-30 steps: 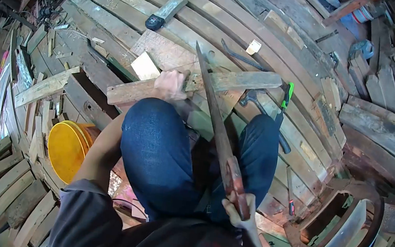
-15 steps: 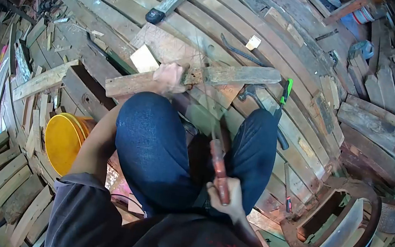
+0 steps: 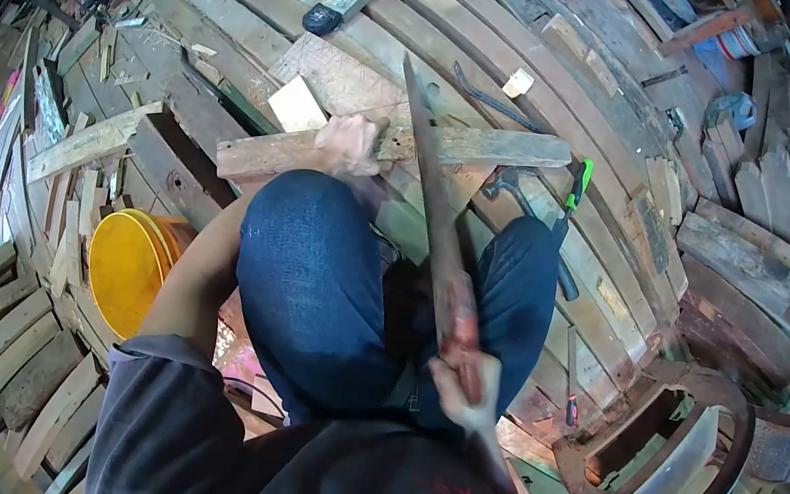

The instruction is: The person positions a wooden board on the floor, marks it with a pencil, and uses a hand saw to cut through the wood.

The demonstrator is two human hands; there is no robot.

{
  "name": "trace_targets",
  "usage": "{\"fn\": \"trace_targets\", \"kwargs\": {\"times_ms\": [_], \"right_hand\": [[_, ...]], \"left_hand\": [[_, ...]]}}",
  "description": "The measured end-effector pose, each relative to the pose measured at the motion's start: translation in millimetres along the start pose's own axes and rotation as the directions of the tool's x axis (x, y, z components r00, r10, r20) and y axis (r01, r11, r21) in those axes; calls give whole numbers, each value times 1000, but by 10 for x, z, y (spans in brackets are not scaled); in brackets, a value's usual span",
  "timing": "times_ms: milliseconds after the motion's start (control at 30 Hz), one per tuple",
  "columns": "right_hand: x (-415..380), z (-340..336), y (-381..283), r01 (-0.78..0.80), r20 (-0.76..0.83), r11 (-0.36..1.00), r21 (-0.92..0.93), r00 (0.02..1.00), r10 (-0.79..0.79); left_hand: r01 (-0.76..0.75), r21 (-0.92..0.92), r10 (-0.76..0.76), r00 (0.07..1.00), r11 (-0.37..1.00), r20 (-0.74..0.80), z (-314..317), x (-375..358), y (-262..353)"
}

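A long weathered wooden board lies crosswise in front of my knees. My left hand is wrapped round it left of its middle, pressing it down. In my right hand is the reddish handle of a handsaw, held between my knees. The saw's blade points up and away, crossing the board to the right of my left hand; the hand and handle are blurred. A pale square wood block lies just beyond my left hand.
Beyond lie a black-and-grey tool, a pry bar and a small block. A hammer and a green-handled tool rest by my right knee. A yellow bucket stands left, a wooden frame right.
The saw and my right hand have shifted slightly right and toward me, and the blade shows more clearly. My left hand stays on the board. The whole view has shifted a little.
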State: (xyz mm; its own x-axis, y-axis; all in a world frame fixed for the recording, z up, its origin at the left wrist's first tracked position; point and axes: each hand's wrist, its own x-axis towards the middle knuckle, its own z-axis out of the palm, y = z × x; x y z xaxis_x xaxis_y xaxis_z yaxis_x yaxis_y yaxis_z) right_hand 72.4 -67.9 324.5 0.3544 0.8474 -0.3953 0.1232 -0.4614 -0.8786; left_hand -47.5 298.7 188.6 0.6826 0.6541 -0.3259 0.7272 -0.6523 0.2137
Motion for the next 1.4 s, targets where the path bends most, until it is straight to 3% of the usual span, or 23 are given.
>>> {"fn": "trace_targets", "kwargs": {"times_ms": [33,67,133,200,267,400,467,500,567,600,700,733,767,800,1000,1033,1133,1167,1200,1267,1300,1367,1400], "right_hand": [[-281,-119,-109,-148,-20,942,300,987,161],[-479,-249,-230,-11,2,1000,-17,1000,11],[-636,-246,-139,-69,-45,961,268,995,84],[-620,-340,-218,-209,37,964,167,978,205],[-98,-118,21,67,16,990,122,997,-69],[416,171,-16,250,-16,967,55,968,-250],[-39,-39,-179,98,15,994,53,995,-99],[-392,5,-264,75,-210,997,4,975,-72],[-649,-273,-189,-54,-19,993,103,998,56],[-727,-253,-140,-192,-48,955,225,977,207],[31,-73,-54,117,74,993,29,990,-119],[251,171,177,225,-97,971,76,971,-217],[474,182,17,252,18,966,63,967,-253],[483,188,37,127,33,980,153,991,-133],[-428,-152,-38,126,-85,988,87,989,-119],[-433,-212,-33,-93,-11,969,228,995,98],[220,-86,-98,33,52,988,153,998,-42],[425,-12,-51,62,67,988,142,995,-72],[525,64,21,72,45,976,204,996,-82],[226,3,-63,58,37,986,154,997,-65],[-93,-4,-179,96,-75,992,84,993,-89],[-468,-94,-98,-147,-228,953,266,951,210],[-481,-146,-10,-371,-190,773,515,829,525]], "left_hand": [[0,-26,-1,999,1000,-34,182,84,-76],[4,-19,-5,1000,1000,-22,107,114,-88],[23,-31,-23,1000,999,19,18,40,15],[40,-35,-39,998,999,40,-71,14,55],[24,-8,-24,1000,1000,-9,-52,-25,71],[33,-61,-29,998,998,63,-83,-22,61],[38,-46,-34,997,998,74,-99,17,44],[56,-58,-50,994,997,96,-113,20,58],[38,-83,-37,999,996,7,-20,5,32],[21,-87,-24,999,996,-33,27,-12,16],[45,-62,-43,999,997,27,-30,-9,20],[61,-67,-56,996,996,72,-67,12,44],[89,-112,-85,995,990,45,-143,-51,110],[89,-107,-85,995,990,48,-142,-65,128],[-12,-70,11,1000,997,-13,-41,-11,14],[12,-70,-18,996,997,-86,-48,-75,41],[68,-54,-67,998,996,13,-31,-25,28],[19,-76,-24,998,997,-61,-65,-64,53],[46,-72,-48,999,996,-18,-27,-27,56],[95,-41,-91,992,995,86,53,48,-1],[47,20,-48,998,999,49,65,43,-21],[61,-4,-60,994,998,93,-103,50,33],[66,-19,-63,990,998,125,-124,20,74]]}}
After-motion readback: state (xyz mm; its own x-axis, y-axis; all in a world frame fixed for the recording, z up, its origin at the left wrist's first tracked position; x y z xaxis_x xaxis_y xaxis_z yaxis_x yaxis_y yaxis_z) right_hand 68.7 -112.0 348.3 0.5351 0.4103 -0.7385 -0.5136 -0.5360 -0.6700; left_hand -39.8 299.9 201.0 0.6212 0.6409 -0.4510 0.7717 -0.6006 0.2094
